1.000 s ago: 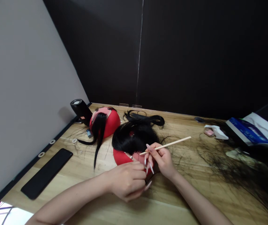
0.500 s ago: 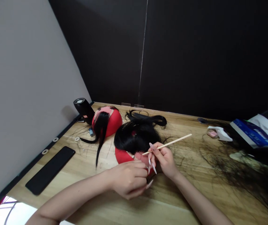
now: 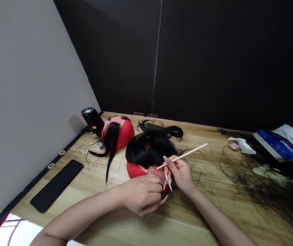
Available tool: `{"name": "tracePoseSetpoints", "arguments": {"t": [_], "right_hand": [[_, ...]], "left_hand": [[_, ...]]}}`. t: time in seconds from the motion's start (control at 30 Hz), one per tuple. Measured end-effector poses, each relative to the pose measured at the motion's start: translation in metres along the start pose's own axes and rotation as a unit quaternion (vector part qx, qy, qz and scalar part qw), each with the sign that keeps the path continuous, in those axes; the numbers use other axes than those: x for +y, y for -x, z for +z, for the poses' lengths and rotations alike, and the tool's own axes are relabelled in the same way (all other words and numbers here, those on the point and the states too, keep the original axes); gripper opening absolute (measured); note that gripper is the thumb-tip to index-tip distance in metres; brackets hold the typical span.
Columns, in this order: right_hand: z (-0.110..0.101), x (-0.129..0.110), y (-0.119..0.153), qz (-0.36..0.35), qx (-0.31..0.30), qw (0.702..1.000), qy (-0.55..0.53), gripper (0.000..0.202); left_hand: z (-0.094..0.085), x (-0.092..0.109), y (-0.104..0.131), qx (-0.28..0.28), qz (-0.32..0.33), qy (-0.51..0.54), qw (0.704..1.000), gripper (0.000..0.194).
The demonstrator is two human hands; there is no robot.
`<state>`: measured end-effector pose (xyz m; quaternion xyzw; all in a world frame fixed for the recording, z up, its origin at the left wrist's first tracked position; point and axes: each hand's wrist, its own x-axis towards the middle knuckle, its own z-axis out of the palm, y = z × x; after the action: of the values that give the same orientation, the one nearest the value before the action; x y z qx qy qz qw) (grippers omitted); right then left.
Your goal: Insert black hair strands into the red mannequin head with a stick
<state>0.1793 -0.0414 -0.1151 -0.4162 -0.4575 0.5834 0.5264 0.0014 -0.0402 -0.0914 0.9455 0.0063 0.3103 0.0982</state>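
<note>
A thin pale wooden stick (image 3: 191, 151) is pinched in my right hand (image 3: 179, 172), its tip at the pink mesh (image 3: 158, 171) of the nearer red dome. Black hair (image 3: 150, 150) covers the back of this red dome (image 3: 134, 169). At the dome's front edge, my left hand (image 3: 143, 194) is closed with fingers curled; whatever it grips is hidden. Behind to the left stands a second red dome (image 3: 126, 135) with a pink mesh top and a black lock of hair (image 3: 111, 136) hanging over its front.
A black phone (image 3: 57, 185) lies at the left, a black cylindrical speaker (image 3: 93, 119) at the back left. Small rings (image 3: 51, 166) sit near the left edge. To the right are loose dark hair (image 3: 261, 191), crumpled white paper (image 3: 245, 146) and a blue packet (image 3: 277, 145).
The outer end of the stick has dipped slightly. The whole view has shifted a little; both hands stay at the nearer dome.
</note>
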Motion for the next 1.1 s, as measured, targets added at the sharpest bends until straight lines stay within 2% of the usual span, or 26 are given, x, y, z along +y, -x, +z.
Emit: {"name": "tracePoseSetpoints", "arguments": {"t": [0.33,1.1], "right_hand": [[0.0039,-0.0040,0.0008,0.011,0.025,1.000,-0.007,0.050],[-0.0021,-0.0043,-0.0004,-0.012,0.015,1.000,-0.002,0.049]], "left_hand": [[-0.0008,0.0012,-0.0018,-0.003,-0.005,0.018,1.000,0.031],[0.0002,-0.0006,0.0014,-0.014,-0.006,-0.008,1.000,0.031]]}}
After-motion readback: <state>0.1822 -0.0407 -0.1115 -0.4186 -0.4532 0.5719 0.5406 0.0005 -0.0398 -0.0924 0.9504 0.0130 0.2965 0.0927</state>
